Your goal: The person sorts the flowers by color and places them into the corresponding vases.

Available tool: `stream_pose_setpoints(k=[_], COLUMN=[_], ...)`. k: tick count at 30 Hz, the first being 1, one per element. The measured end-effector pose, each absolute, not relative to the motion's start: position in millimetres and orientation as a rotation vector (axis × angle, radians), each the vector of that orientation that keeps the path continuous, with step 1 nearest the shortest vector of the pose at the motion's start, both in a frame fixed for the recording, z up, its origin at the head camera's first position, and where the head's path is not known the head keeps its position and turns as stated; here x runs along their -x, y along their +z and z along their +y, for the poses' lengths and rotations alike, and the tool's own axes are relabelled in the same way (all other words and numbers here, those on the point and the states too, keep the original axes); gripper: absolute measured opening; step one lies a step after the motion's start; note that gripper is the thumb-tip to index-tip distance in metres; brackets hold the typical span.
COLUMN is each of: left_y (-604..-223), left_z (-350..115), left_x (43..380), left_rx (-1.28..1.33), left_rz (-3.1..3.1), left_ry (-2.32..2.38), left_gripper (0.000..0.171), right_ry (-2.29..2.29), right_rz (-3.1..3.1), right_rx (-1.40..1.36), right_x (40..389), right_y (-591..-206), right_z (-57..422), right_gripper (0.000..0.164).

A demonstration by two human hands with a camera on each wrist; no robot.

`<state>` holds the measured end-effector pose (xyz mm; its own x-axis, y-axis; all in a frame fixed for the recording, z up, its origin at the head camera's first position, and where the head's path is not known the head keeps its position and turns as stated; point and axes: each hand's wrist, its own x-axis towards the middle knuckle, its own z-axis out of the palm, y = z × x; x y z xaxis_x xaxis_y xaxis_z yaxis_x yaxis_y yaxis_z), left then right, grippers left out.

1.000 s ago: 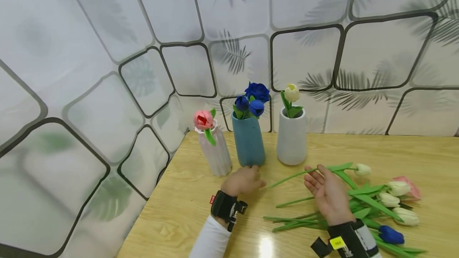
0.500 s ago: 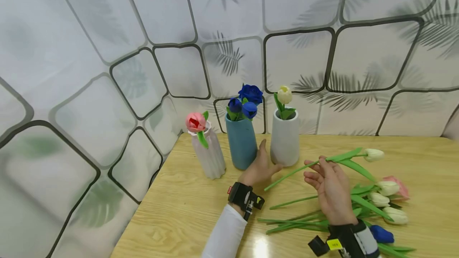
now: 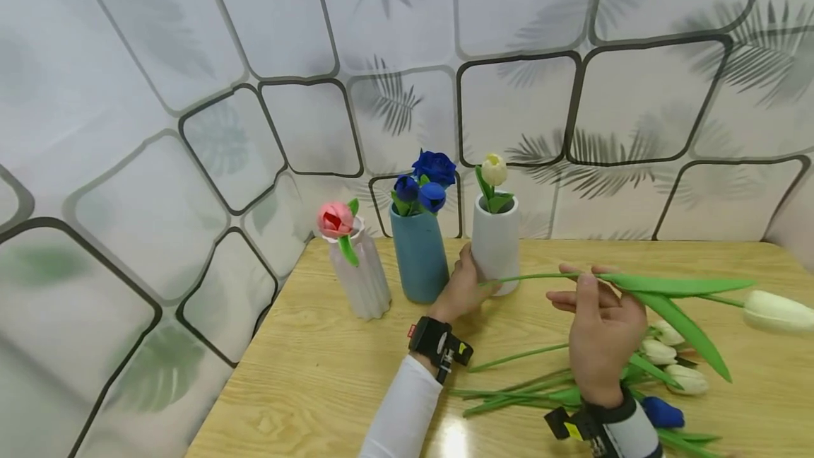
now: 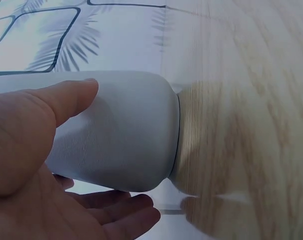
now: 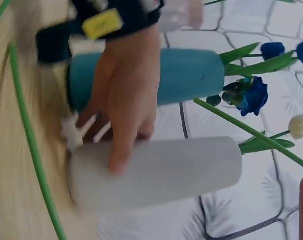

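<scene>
My left hand (image 3: 459,295) curls round the lower part of the white vase (image 3: 497,246), which stands upright holding one cream tulip (image 3: 494,169). In the left wrist view the thumb lies along the vase's (image 4: 126,130) side, with the fingers round its other side. My right hand (image 3: 600,348) pinches the green stem of a white tulip (image 3: 777,312) between thumb and fingers. This tulip is raised above the table, almost level, its bloom to the right. Its stem end overlaps the white vase and left hand in the head view.
Left of the white vase stand a blue vase (image 3: 420,256) with blue flowers and a pale ribbed vase (image 3: 361,278) with a pink tulip. Several loose flowers, including a blue tulip (image 3: 663,412), lie on the wooden table (image 3: 305,380). A patterned curtain (image 3: 509,112) hangs behind.
My left hand has moved right, from in front of the blue vase to the white vase, and now holds it. My right hand has raised the white tulip off the pile and turned it toward level.
</scene>
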<state>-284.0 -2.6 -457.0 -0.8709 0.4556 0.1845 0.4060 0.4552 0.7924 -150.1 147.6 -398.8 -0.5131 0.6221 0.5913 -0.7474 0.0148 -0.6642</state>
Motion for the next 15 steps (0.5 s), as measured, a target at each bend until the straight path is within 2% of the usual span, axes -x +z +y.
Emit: stream_pose_setpoints(k=[8,15], left_y=[-456,-456], left_z=[-5,-5], left_x=[286,285], left_rx=[-0.707,-0.708], left_rz=[2.552,2.571], left_ry=[1.439,1.424], left_gripper=[0.089,0.087], right_ry=[1.355,1.22], right_rz=[-1.026,-1.15], right_rx=[-0.439,-0.634], right_x=[149,149], right_y=[-380,-374], right_z=[127,125], right_gripper=[0.013,0.02])
